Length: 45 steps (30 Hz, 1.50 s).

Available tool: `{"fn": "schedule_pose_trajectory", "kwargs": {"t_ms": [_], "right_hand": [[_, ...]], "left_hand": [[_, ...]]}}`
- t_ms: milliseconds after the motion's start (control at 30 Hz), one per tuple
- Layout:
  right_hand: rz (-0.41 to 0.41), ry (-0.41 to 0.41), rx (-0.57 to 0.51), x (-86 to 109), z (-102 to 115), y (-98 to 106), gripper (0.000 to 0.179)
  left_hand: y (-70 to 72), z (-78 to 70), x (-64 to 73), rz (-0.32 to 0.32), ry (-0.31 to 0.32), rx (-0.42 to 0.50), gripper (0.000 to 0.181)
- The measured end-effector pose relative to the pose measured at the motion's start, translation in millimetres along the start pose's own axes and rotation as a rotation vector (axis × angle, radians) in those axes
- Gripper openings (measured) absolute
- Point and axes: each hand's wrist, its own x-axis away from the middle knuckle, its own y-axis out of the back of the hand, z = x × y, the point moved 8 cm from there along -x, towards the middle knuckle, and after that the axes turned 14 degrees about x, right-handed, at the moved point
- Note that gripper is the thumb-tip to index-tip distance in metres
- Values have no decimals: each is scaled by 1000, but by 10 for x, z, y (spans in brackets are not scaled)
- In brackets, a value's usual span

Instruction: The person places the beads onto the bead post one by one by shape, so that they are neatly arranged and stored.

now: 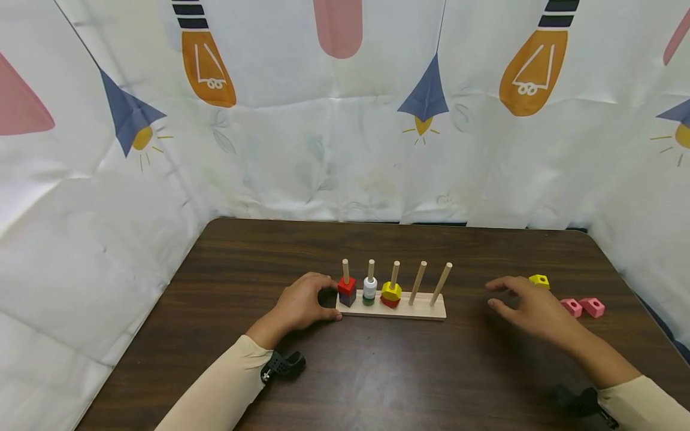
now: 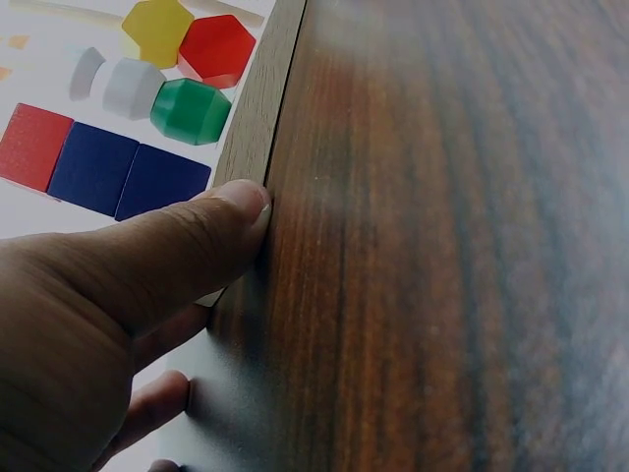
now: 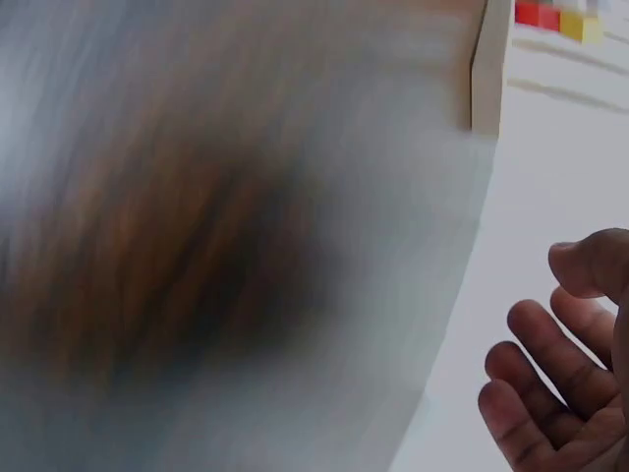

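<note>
A wooden peg board (image 1: 415, 311) stands on the table with a row of upright pegs. My left hand (image 1: 302, 304) pinches its left end, thumb along the front edge. On the leftmost peg a red cube (image 1: 347, 284) sits above dark blue cubes (image 2: 93, 167). The peg beside it carries white beads (image 1: 369, 287) above a green bead (image 2: 192, 111). A yellow hexagonal bead (image 1: 391, 291) tops a red one (image 2: 218, 51) on the middle peg. The two right pegs are bare. My right hand (image 1: 533, 306), fingers loosely bent and holding nothing, hovers right of the board.
Beyond my right hand lie a yellow block (image 1: 539, 281) and two pink blocks (image 1: 592, 307), partly hidden by the hand. The dark wood table (image 1: 366, 371) ends at the back against a printed white curtain (image 1: 334, 161).
</note>
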Motion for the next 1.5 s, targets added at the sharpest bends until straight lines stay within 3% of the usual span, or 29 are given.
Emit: {"fn": "schedule_pose_trajectory", "kwargs": {"t_ms": [200,333,600,767,1067,1333,1500], "right_hand": [[-61,-40,34,57,-331,147,35],[-61,-22,68,48,-509,186,38],[63,-49,84,-3,-770,134,52],[127,-90,90,-12,-858,93,55],[164,-125,100,-28,-940,47,46],[259,-242,132,-10,-1096,46,49],[261,-252,136,-29,-1089,51,43]], "left_hand": [[0,-2,4,-2,-5,-2,53],[-8,4,3,4,1,-8,54],[-11,4,4,5,4,-12,54],[-11,-1,2,8,-9,-13,53],[-10,-3,1,7,-12,-7,53],[-7,-6,8,0,-5,-1,52],[-6,1,5,4,2,-3,53]]}}
